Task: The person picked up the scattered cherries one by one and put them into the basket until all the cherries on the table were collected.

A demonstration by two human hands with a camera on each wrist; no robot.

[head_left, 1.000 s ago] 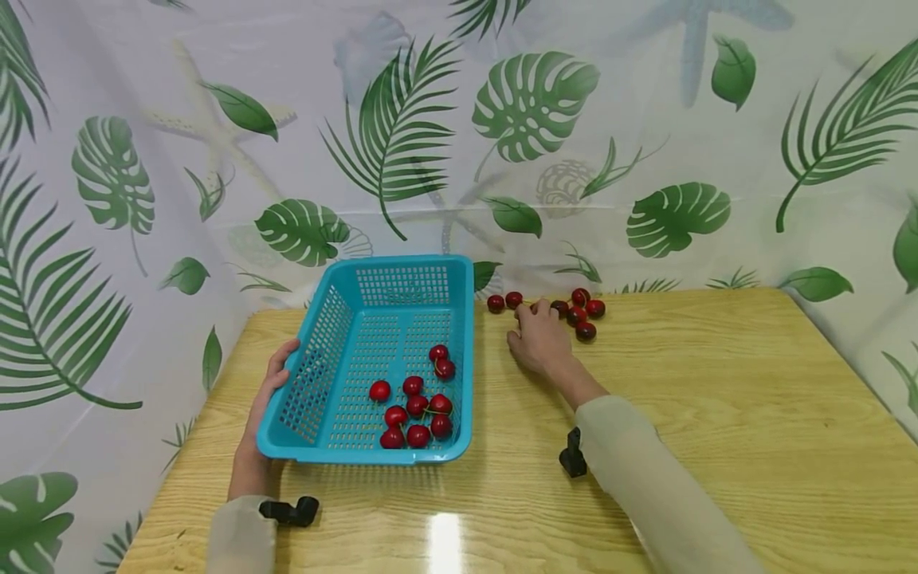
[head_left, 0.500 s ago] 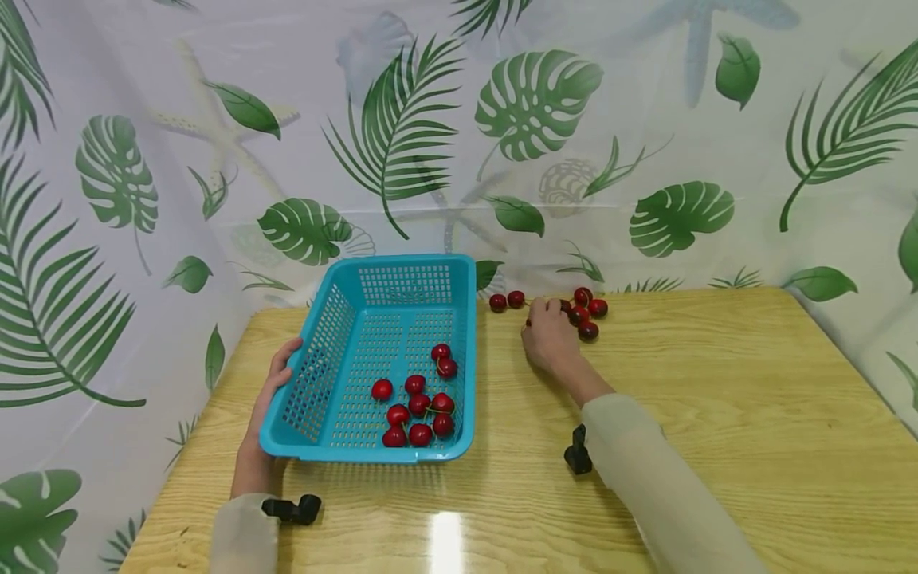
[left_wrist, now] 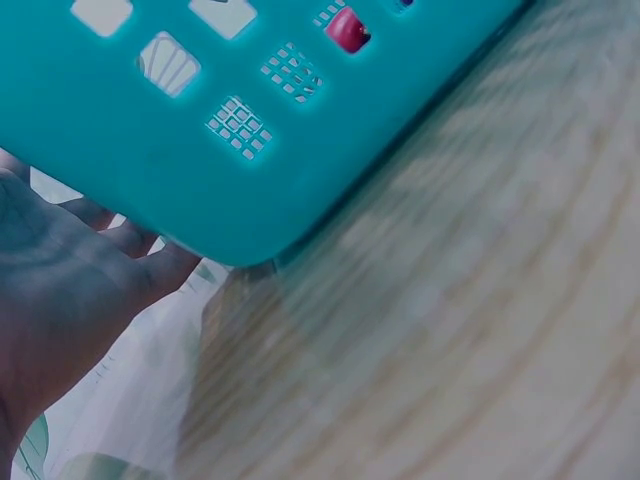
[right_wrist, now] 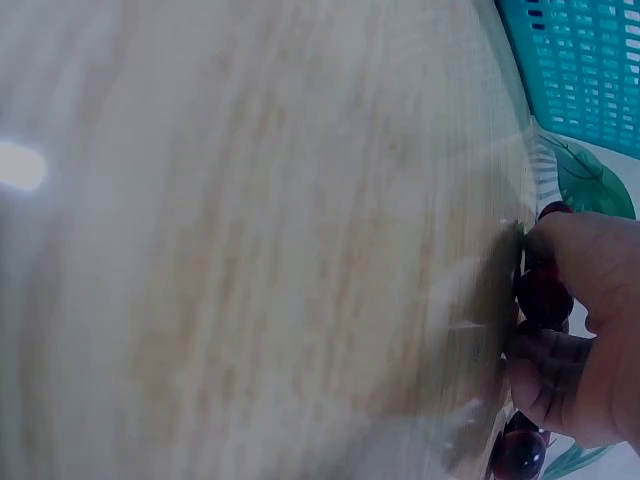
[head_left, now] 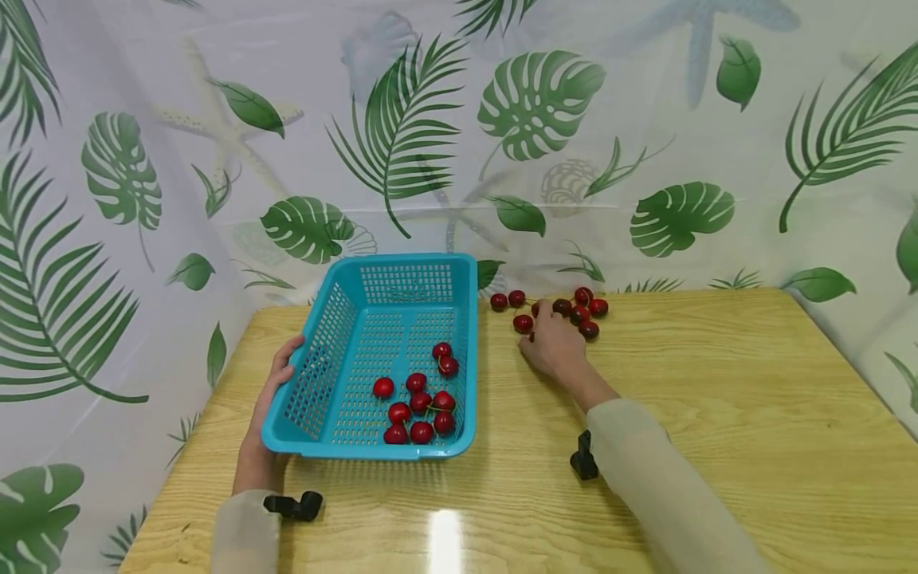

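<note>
In the head view my left hand lies along the outer left side of a blue plastic basket, fingertips at its rim. The left wrist view has those fingers against the basket's outer wall. Several red cherries lie in the basket's near right part. My right hand is low at the table's back edge among loose cherries, its fingers curled. A dark cherry sits between thumb and fingers in the right wrist view. Another cherry shows just left of the hand.
Two cherries lie between basket and right hand, and a cluster of cherries is to the hand's right. The wooden table meets a leaf-patterned cloth at the back. Black wrist mounts sit on both sleeves.
My right hand has shifted slightly right, and cherries once hidden under it now show at its left side. The left hand stays at the basket's side.
</note>
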